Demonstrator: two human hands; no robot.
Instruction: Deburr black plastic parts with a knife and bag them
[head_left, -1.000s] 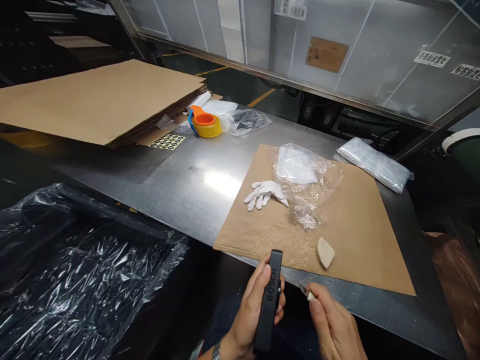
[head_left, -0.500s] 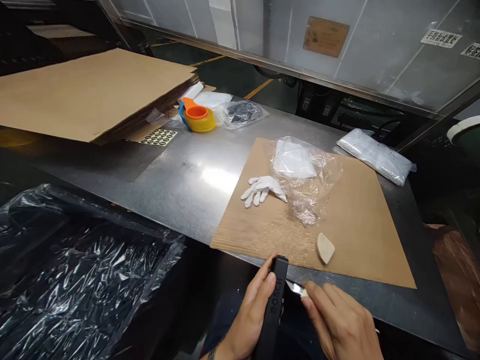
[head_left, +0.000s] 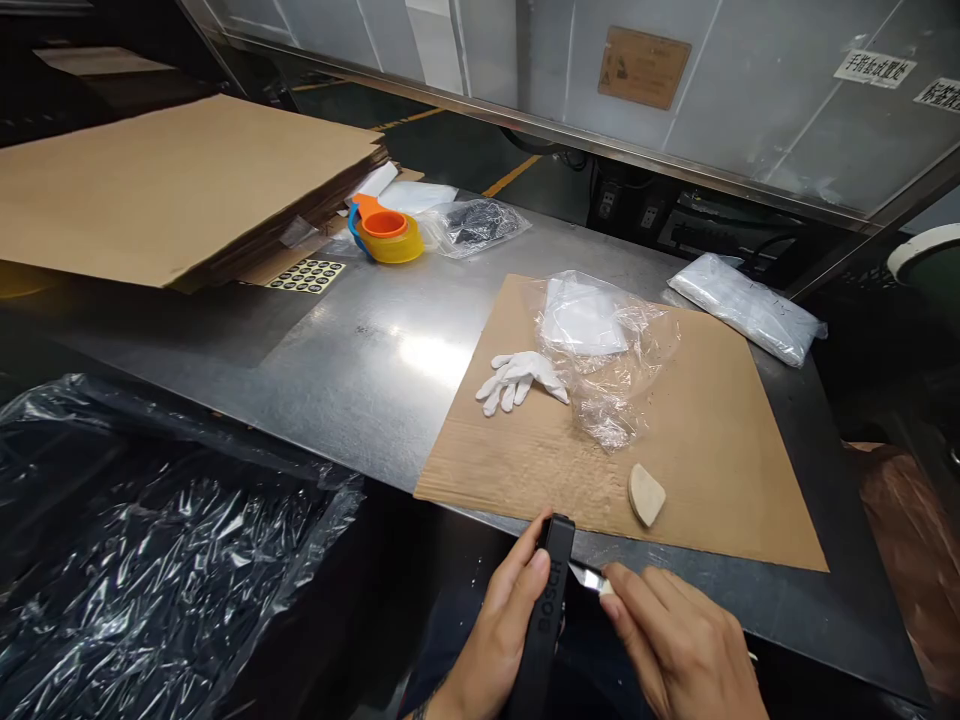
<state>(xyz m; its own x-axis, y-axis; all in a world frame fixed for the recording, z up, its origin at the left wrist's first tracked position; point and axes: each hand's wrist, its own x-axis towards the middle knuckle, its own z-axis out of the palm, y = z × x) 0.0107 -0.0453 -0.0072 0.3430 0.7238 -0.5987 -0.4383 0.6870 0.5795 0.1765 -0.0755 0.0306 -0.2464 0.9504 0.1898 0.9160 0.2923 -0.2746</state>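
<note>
My left hand (head_left: 501, 620) is closed around a long black plastic part (head_left: 550, 610) marked BOSCH, held upright at the near edge of the table. In my right hand (head_left: 679, 640) is a small knife (head_left: 589, 577), pinched between thumb and fingers. Its pointed blade meets or nearly meets the right edge of the black part; the exact contact is too small to make out. Just beyond, a beige wedge-shaped block (head_left: 646, 495) lies on a cardboard sheet (head_left: 720, 450). Farther back on that sheet are a white glove (head_left: 521, 380) and crumpled clear plastic (head_left: 611, 400).
Stacked cardboard (head_left: 187, 190) covers the table's far left. Near it are a yellow tape roll in an orange holder (head_left: 386, 235), a sticker sheet (head_left: 307, 275) and a bagged dark item (head_left: 476, 225). A plastic-wrapped pack (head_left: 750, 305) lies right. Black plastic (head_left: 165, 570) lines the lower left.
The view has shifted very slightly, so the table things appear a little farther left. Both hands keep their hold, and the knife stays at the black part's right edge.
</note>
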